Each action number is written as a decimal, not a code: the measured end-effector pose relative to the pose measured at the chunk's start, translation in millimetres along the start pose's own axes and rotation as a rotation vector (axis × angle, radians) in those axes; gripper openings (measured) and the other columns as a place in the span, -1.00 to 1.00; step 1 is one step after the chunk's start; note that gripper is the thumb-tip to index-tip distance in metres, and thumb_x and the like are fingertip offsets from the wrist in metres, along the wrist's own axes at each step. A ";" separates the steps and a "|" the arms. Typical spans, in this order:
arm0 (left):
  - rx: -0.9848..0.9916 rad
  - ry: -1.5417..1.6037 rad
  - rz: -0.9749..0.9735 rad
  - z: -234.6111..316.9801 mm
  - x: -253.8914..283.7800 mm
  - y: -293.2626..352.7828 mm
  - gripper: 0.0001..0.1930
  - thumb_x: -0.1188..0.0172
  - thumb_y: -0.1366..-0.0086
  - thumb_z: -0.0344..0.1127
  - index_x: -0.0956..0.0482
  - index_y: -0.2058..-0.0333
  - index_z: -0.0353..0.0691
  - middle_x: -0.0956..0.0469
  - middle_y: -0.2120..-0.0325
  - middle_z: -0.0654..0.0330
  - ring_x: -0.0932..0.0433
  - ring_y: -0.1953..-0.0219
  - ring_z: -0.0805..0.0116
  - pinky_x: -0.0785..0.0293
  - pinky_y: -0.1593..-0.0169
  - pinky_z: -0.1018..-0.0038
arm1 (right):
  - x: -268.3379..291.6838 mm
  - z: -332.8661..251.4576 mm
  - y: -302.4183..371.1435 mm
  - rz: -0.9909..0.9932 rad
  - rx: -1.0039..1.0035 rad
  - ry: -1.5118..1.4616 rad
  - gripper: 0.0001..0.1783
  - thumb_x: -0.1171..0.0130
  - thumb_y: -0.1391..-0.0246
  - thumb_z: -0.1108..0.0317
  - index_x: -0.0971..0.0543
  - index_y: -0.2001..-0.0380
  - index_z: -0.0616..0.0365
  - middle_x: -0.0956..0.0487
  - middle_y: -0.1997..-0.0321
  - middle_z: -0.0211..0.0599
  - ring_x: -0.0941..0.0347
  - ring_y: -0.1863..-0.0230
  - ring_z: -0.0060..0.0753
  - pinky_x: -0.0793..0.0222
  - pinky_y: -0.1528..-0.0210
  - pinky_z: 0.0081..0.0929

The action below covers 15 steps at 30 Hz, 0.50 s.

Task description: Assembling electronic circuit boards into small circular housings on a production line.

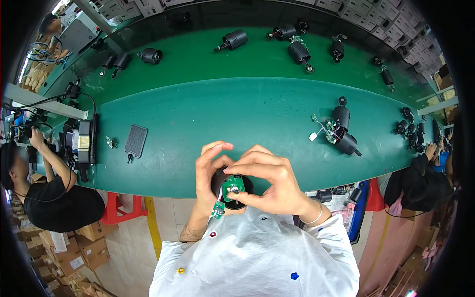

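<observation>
Close to my body at the table's front edge, my left hand (206, 171) is closed around a black cylindrical housing (217, 182), its open end facing up. A round green circuit board (236, 183) sits at the mouth of the housing, slightly tilted. My right hand (274, 180) has its thumb and fingertips pressed on this board and the rim. From the board, wires run down to a small green board (217, 210) that hangs outside the housing, below my left hand. The inside of the housing is mostly hidden.
A dark grey rectangular case (136, 141) and a small circuit board (111, 142) lie left on the green table (208, 114). To the right are two black housings (341, 117) with wired boards. Several more line the far strip. Co-workers sit at both sides; a blue tray (360, 208) stands lower right.
</observation>
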<state>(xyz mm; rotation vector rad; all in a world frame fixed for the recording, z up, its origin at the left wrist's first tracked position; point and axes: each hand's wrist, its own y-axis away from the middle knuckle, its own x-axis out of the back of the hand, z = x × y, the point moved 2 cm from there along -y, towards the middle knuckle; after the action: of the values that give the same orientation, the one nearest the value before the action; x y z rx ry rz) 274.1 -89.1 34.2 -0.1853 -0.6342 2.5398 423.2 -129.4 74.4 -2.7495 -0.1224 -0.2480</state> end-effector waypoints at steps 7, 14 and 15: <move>0.020 -0.176 0.029 -0.4 0.0 4.1 0.09 -0.55 0.39 -0.36 -0.13 -0.20 -0.26 -0.16 -0.10 -0.07 -0.41 0.17 0.29 -0.42 0.25 0.48 | -2.2 8.1 -1.4 -0.002 0.006 -0.029 -0.60 -0.39 0.29 0.51 -0.66 0.23 0.22 -0.59 0.27 -0.31 -0.40 0.24 -0.38 -0.37 0.16 -0.46; 0.074 -0.170 0.078 -7.7 2.1 8.4 0.13 -0.52 0.47 -0.37 -0.12 -0.20 -0.26 -0.22 -0.08 -0.05 -0.48 0.17 0.28 -0.46 0.20 0.50 | -2.3 13.9 -4.1 -0.027 -0.035 -0.098 -0.59 -0.34 0.23 0.55 -0.64 0.17 0.23 -0.60 0.18 -0.25 -0.43 0.15 -0.32 -0.38 0.10 -0.42; 0.093 -0.139 0.100 -8.3 2.0 8.3 0.14 -0.52 0.49 -0.36 -0.11 -0.20 -0.26 -0.24 -0.07 -0.05 -0.51 0.20 0.28 -0.46 0.19 0.50 | -2.2 15.2 -4.8 -0.034 -0.047 -0.112 -0.58 -0.33 0.22 0.55 -0.63 0.15 0.24 -0.60 0.16 -0.24 -0.43 0.12 -0.30 -0.39 0.08 -0.41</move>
<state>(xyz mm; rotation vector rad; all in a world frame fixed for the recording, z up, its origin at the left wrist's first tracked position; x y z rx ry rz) 270.7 -91.1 23.0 -0.0084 -0.5700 2.6892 422.9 -119.3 61.9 -2.8102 -0.1951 -0.1068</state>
